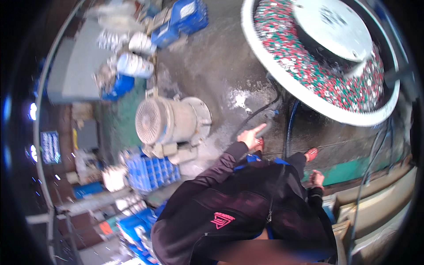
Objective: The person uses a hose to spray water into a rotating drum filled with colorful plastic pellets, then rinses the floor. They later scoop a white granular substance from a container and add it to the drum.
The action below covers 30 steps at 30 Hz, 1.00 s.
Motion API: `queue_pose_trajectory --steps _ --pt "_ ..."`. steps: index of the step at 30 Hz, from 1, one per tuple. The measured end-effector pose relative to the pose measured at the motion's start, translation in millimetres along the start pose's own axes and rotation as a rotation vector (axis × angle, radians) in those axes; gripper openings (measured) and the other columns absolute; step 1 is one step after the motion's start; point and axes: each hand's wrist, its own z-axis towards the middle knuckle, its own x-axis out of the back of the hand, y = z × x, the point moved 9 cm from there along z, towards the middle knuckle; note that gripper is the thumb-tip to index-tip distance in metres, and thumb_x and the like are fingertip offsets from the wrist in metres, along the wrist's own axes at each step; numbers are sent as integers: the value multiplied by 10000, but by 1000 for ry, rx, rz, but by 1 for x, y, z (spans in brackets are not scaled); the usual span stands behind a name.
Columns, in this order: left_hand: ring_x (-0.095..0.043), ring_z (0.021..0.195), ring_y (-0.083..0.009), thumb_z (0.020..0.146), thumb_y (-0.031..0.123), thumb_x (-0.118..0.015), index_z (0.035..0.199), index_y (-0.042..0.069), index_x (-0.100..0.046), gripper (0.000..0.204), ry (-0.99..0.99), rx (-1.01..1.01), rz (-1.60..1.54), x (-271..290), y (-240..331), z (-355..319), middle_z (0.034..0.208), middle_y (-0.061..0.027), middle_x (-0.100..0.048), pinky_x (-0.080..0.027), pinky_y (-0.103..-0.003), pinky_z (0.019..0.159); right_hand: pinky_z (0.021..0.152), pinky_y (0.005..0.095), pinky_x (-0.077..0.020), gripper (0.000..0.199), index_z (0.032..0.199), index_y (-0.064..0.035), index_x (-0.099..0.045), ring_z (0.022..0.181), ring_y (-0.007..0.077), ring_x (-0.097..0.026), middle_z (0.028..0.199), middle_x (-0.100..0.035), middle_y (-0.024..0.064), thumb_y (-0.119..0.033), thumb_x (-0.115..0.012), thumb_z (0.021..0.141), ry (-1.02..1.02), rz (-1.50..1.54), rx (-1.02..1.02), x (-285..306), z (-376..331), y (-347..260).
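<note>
My left hand (251, 137) is held out in front of my body, over the wet floor, with its index finger stretched and nothing seen in it. My right hand (316, 178) hangs low at my right side, its fingers curled in and small in the picture. No object shows in it. Ahead to the right stands a large round white tub (304, 95), filled with small red, green and white pieces (300, 73) around a pale central disc (333, 26). Neither hand touches it. A beige electric motor (170, 120) sits on the floor left of my left hand.
Dark hoses (289, 128) run across the wet floor below the tub. Blue crates (152, 171) stand at the left, with more blue bins (189, 15) farther off. White sacks (134, 65) lie at the far left. Long pale troughs (375, 194) are at my right.
</note>
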Motion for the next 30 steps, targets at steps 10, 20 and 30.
queue_pose_trajectory --steps 10,20,30 --pt "-484 445 -67 655 -12 -631 1289 250 -475 703 330 65 -1160 128 -175 -55 674 -14 -594 -405 -222 426 399 266 -427 158 867 -55 -612 465 137 -522 638 -583 54 -96 -470 810 -222 -696 191 -265 -34 -141" --pt "-419 402 -42 721 -20 -620 1071 -31 -533 361 554 -210 -1722 277 -183 16 574 16 -496 -344 -194 377 382 266 -387 134 833 -21 -595 444 137 -482 599 -543 65 -101 -488 823 -445 -726 158 -429 -8 -168" --pt "-279 397 -36 720 -20 -606 1214 90 -487 519 283 9 -1891 375 -214 160 522 76 -326 -341 -229 460 551 440 -485 335 1139 -108 -503 615 284 -571 766 -583 148 -79 -474 807 -129 -644 -280 -449 41 -145"
